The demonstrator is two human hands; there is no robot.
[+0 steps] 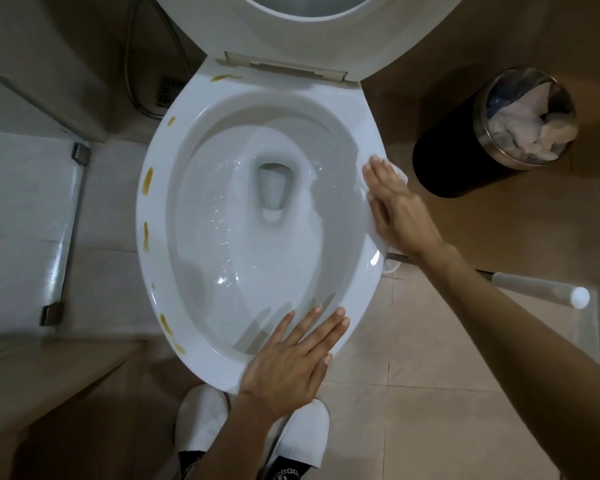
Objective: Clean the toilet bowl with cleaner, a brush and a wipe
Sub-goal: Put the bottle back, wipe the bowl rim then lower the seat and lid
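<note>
Brown-yellow streaks (pixel 148 181) dot the far rim of the glossy, smooth toilet bowl (pixel 222 126), well away from both hands. The left hand (pixel 290 358) lies flat on the front rim, fingers (pixel 312 327) straight — likely steadying. The right hand (pixel 394 204), fingers extended, presses a thin white wipe (pixel 400 173) onto the near rim; beyond it stands a round bin (pixel 465 157) of crumpled paper.

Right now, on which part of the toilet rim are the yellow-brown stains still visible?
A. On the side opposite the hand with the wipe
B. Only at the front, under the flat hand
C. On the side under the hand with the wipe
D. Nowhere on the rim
A: the yellow-brown stains run along the rim on the picture's left, while the right hand presses the wipe on the other side.
</note>
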